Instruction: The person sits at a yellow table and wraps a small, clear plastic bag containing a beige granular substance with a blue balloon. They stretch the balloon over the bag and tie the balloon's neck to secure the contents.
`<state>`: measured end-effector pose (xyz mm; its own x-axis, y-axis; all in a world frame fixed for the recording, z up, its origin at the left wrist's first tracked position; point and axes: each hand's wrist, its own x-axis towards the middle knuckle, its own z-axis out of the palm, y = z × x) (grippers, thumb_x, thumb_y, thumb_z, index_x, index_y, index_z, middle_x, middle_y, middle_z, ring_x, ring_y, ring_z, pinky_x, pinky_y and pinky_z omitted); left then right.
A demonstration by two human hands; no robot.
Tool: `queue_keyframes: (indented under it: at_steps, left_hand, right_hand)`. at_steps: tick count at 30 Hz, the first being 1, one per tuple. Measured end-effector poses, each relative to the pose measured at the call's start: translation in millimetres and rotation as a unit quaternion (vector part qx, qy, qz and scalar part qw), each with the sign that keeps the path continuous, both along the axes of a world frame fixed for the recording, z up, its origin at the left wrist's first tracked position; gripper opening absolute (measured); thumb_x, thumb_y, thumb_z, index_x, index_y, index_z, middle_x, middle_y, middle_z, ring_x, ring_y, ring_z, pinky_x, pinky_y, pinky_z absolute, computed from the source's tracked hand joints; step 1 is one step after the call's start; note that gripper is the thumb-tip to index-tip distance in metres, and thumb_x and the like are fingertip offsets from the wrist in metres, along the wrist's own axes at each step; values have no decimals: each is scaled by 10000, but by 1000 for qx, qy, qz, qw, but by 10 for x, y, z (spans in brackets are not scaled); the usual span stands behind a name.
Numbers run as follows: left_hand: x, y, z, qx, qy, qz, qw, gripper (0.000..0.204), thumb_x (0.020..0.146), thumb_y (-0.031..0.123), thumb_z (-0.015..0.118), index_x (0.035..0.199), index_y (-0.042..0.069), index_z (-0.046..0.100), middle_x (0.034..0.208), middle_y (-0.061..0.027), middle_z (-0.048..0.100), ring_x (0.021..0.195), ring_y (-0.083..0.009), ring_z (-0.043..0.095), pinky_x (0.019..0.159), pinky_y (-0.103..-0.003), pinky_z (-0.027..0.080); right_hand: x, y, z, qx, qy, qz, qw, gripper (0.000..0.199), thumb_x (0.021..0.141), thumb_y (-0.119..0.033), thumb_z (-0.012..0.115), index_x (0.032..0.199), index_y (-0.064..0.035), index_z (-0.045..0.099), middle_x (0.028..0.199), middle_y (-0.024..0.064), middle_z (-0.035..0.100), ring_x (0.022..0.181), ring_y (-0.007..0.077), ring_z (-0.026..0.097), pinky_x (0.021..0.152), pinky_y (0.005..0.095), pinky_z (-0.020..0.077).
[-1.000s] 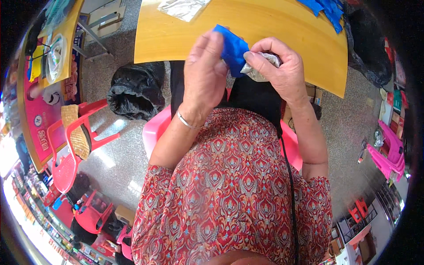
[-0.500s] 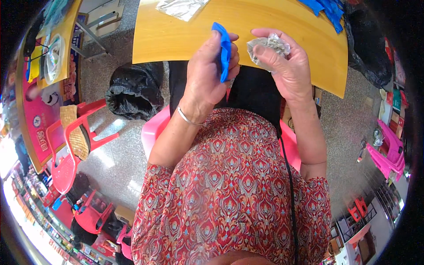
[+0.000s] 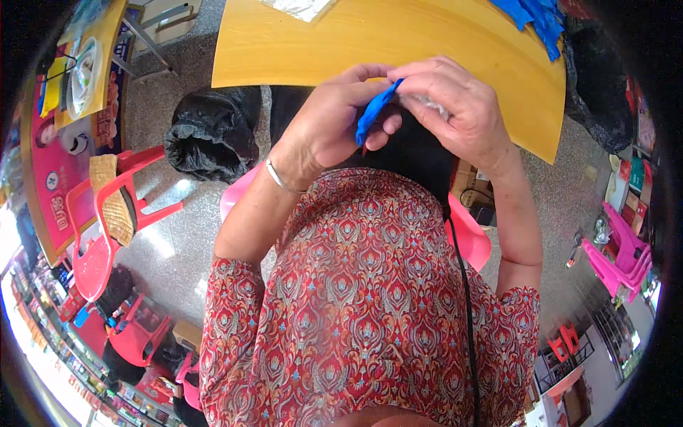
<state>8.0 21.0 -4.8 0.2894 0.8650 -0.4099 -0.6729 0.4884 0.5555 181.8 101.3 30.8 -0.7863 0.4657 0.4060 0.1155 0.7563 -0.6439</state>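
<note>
My left hand (image 3: 333, 121) is closed around a folded strip of blue fabric (image 3: 377, 114), which sticks up between thumb and fingers. My right hand (image 3: 459, 107) has come against its upper end, fingertips meeting those of the left. A crumpled ball of see-through plastic film (image 3: 435, 107) is tucked under the right fingers, mostly hidden by them. Both hands are over my lap at the near edge of the yellow table (image 3: 284, 53).
A flat piece of transparent plastic (image 3: 302, 7) and several blue fabric pieces (image 3: 530, 16) lie on the table. Black bags stand at left (image 3: 210, 135) and right (image 3: 601, 85). A red chair (image 3: 92, 263) is at left, pink plastic seats (image 3: 615, 256) at right.
My right hand has moved left and turned over, bringing the plastic ball to the blue fabric. The left hand has tilted the fabric, and its fingers have curled in.
</note>
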Motion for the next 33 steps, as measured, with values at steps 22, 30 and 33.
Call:
queue_keyframes:
  at_steps: [22,30,33]
  left_hand:
    - [90,-88,-144,51,10,278,959,296,966,227,452,1132,-10,517,1066,-107,622,986,-212,599,890,-391,469]
    - [126,-85,-169,69,5,243,968,285,961,238,476,1086,-8,546,996,-83,615,893,-158,600,813,-313,490]
    - [164,-97,-166,71,-31,250,965,291,957,239,484,1099,-9,537,984,-73,604,898,-156,588,822,-312,482]
  right_hand:
    - [-82,-190,-212,-400,243,-166,868,134,818,-75,672,944,-38,644,906,29,658,823,70,600,747,213,489]
    - [-84,-224,-223,-380,137,-127,906,136,835,-29,644,966,2,629,993,83,647,915,117,606,820,243,486]
    - [-72,-284,-232,-369,114,-131,913,138,828,-45,654,960,-10,635,928,42,650,849,84,593,766,224,485]
